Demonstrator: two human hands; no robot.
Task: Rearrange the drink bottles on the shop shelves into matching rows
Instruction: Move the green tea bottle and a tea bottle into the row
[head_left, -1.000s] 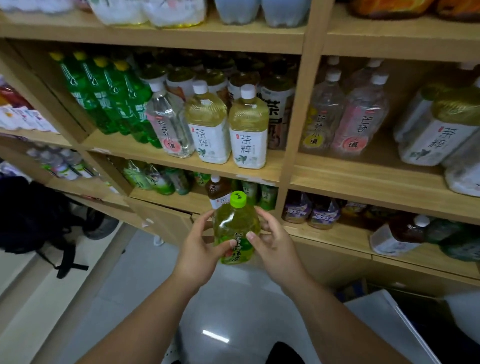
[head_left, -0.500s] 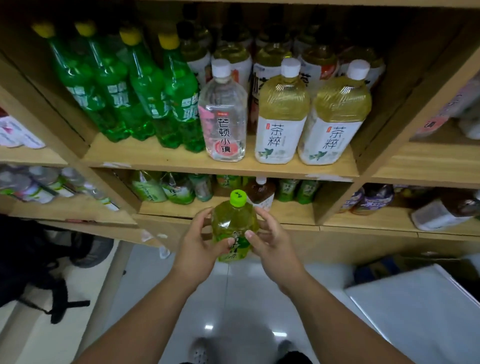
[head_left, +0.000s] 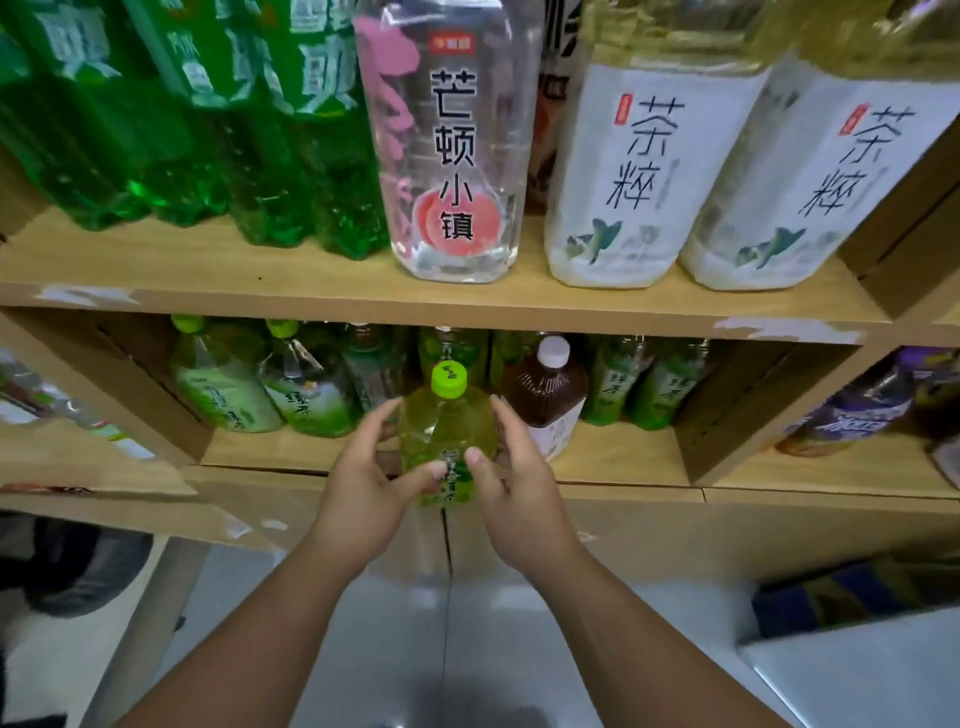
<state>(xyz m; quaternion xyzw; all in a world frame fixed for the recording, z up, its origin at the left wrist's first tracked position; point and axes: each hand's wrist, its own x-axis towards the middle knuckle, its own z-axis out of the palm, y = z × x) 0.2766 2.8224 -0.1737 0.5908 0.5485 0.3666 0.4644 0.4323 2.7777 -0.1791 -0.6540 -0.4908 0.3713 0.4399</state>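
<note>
Holding the green-capped tea bottle upright just in front of the lower shelf, I have my left hand and right hand curled round its sides, thumbs pressed on the label. I judge this the placing step. Beyond it, a brown tea bottle stands among the green tea bottles. Next, I think, mine needs seating in their row, left of the brown one, without knocking its neighbours.

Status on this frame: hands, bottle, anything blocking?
Left hand and right hand grip green-cap bottle, upright, at lower shelf front. Brown bottle close on its right.
</note>
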